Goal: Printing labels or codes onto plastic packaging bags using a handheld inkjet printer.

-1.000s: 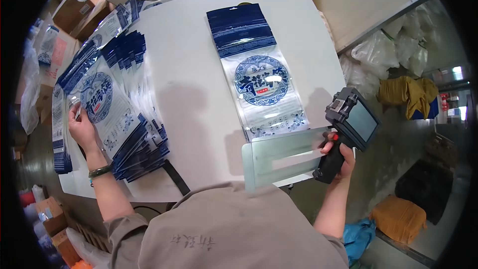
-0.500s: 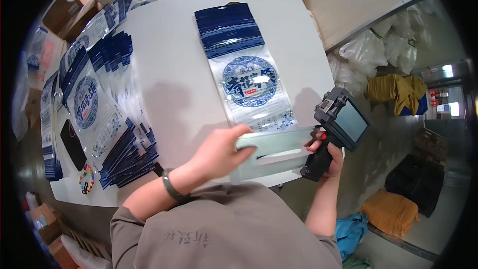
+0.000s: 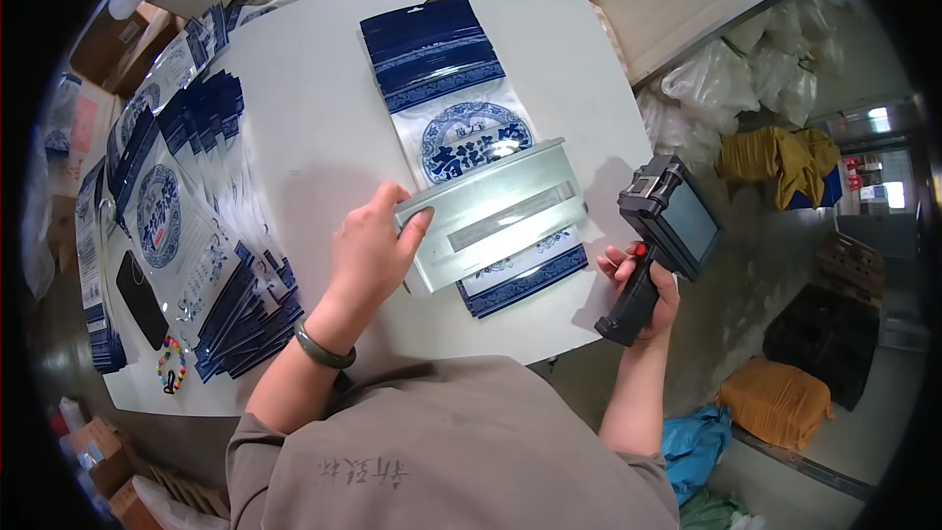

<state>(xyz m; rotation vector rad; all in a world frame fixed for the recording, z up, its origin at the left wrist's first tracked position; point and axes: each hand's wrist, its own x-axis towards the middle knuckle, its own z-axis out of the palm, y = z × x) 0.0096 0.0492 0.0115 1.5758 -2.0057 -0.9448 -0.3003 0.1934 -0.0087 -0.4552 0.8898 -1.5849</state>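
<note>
A flat printed packaging bag (image 3: 432, 49), dark blue at both ends and pale in the middle, lies on the white table in front of me. Over its lower half, slightly tilted, is a pale translucent guide plate (image 3: 471, 201) with a long slot. My left hand (image 3: 378, 240) pinches the plate's left end between thumb and fingers. Right of the bag, my right hand (image 3: 648, 290) grips the black handle of a handheld inkjet printer (image 3: 667, 221) with a screen and a red button. Whether the plate rests flat on the bag I cannot tell.
Stacks of similar bags (image 3: 221, 236) cover the table's left side. A black phone (image 3: 142, 299) and a beaded strap (image 3: 172, 365) lie on them. Clear plastic bundles (image 3: 697, 88) and an orange sack (image 3: 775, 402) sit beyond the table's right edge.
My left hand has carried the guide plate up and left, from beside the printer onto the bag. The printer has separated from the plate and stays at the right.
</note>
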